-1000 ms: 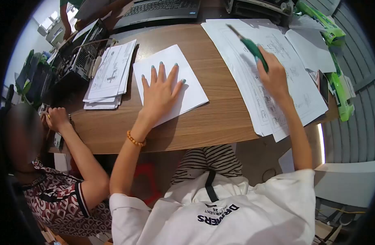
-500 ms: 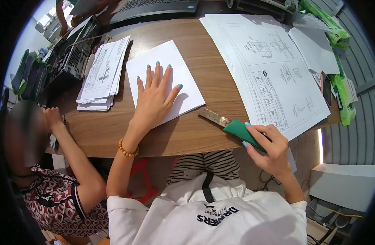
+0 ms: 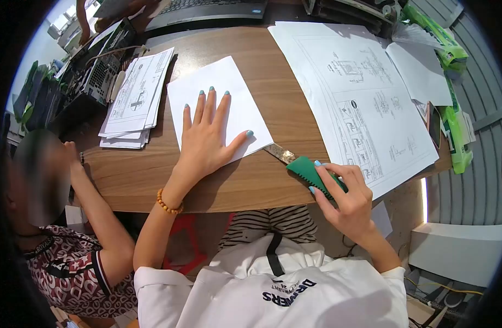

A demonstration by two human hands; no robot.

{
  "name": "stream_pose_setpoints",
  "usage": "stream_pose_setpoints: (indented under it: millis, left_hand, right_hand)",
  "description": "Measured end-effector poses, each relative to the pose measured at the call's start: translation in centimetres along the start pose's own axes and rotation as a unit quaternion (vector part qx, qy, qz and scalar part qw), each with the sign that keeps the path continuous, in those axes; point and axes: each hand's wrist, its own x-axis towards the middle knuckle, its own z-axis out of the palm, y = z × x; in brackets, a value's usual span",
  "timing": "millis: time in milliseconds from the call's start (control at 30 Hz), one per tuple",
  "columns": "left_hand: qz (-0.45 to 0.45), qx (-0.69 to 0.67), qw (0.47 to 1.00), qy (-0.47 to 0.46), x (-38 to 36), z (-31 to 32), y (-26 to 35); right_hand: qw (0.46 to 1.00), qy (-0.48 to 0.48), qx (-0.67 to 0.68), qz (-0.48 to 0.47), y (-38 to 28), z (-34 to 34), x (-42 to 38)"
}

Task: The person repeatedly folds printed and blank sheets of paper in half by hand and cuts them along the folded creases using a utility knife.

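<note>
Wooden desk (image 3: 286,90), green-handled knife (image 3: 305,171) slanting diagonally, blade (image 3: 282,154) leftward toward white paper (image 3: 239,106)

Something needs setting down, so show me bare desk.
Bare wood lies between the white paper and the drawings, beyond the knife; another patch between the left paper stack and the near edge. Crowded: the right, under drawings, and far left, around the computer case.
</note>
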Motion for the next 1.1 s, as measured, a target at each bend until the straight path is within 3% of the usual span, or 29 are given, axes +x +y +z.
stream_pose_setpoints:
  millis: [367, 833, 1100]
  left_hand:
    - [-0.009, 0.014, 1.000, 0.001, -0.1, 0.1, 0.3]
    - [-0.014, -0.020, 1.000, 0.010, -0.1, 0.1, -0.1]
    - [-0.014, -0.023, 0.999, 0.020, -0.3, 0.3, -0.2]
  right_hand:
    - [0.999, -0.041, -0.035, 0.001, 1.3, 1.1, 2.0]
    - [0.993, -0.014, -0.086, -0.077, 6.2, 8.9, 13.4]
    - [0.991, 0.033, -0.131, -0.002, 8.0, 12.3, 18.8]
